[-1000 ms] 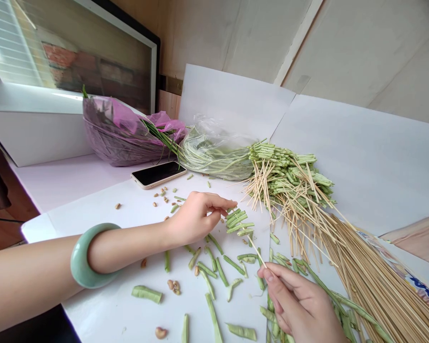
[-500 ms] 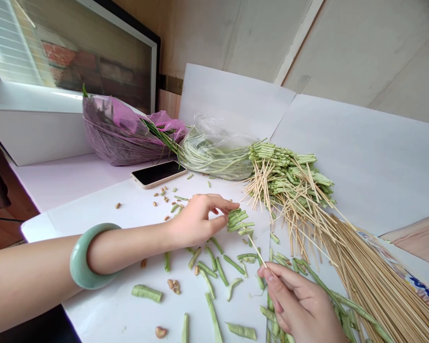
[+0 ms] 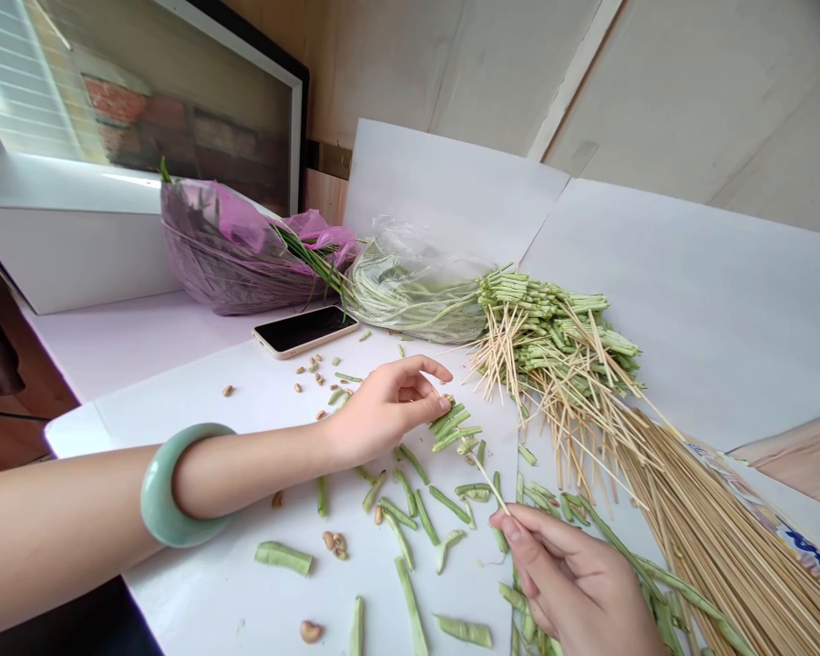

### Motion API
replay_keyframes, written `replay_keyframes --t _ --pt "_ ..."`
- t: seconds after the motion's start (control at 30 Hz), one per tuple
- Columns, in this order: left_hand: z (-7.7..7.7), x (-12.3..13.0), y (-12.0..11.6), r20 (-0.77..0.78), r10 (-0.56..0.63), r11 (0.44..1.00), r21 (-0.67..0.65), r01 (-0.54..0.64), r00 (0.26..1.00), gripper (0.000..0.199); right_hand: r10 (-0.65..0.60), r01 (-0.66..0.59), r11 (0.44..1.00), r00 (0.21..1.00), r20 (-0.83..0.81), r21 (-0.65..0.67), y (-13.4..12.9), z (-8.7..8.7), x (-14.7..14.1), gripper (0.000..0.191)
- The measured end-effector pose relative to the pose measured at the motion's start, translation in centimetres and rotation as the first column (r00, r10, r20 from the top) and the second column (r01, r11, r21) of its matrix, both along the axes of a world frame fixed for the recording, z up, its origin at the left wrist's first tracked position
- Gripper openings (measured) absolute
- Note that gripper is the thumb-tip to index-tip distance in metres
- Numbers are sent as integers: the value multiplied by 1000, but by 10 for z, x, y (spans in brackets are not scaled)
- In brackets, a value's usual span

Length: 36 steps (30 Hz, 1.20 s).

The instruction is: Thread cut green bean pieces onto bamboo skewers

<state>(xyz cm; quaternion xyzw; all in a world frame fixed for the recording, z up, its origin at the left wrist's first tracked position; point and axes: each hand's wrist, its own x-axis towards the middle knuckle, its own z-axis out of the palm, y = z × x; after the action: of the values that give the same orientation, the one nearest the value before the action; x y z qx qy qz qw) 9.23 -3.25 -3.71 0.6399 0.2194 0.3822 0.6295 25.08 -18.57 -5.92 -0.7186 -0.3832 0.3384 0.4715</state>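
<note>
My right hand (image 3: 578, 579) pinches a thin bamboo skewer (image 3: 490, 485) between thumb and fingers. Short green bean pieces (image 3: 455, 428) are threaded side by side on the skewer's far part. At that far end is my left hand (image 3: 396, 405), wearing a pale green bangle (image 3: 168, 487) on the wrist. Its thumb touches the outermost piece, while the index finger is lifted apart; the other fingers are partly hidden. Loose cut bean pieces (image 3: 410, 601) lie scattered on the white table (image 3: 211, 592) below both hands.
Finished skewers of beans (image 3: 553, 319) are heaped at the back right, beside a long bundle of bare skewers (image 3: 717, 519). A clear bag of long beans (image 3: 410, 292), a purple bag (image 3: 225, 255) and a phone (image 3: 305, 330) stand behind. Small brown beans (image 3: 311, 630) are strewn about.
My left index finger has lifted off the bean pieces and parted from the thumb, which now rests at their far end. My right hand holds the skewer nearly still.
</note>
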Motion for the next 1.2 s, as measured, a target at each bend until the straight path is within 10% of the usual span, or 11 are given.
replay_keyframes --t 1.2 --pt "6 1 -3 39 -29 983 -180 35 999 25 10 -12 1000 996 84 20 -2 -2 -1 43"
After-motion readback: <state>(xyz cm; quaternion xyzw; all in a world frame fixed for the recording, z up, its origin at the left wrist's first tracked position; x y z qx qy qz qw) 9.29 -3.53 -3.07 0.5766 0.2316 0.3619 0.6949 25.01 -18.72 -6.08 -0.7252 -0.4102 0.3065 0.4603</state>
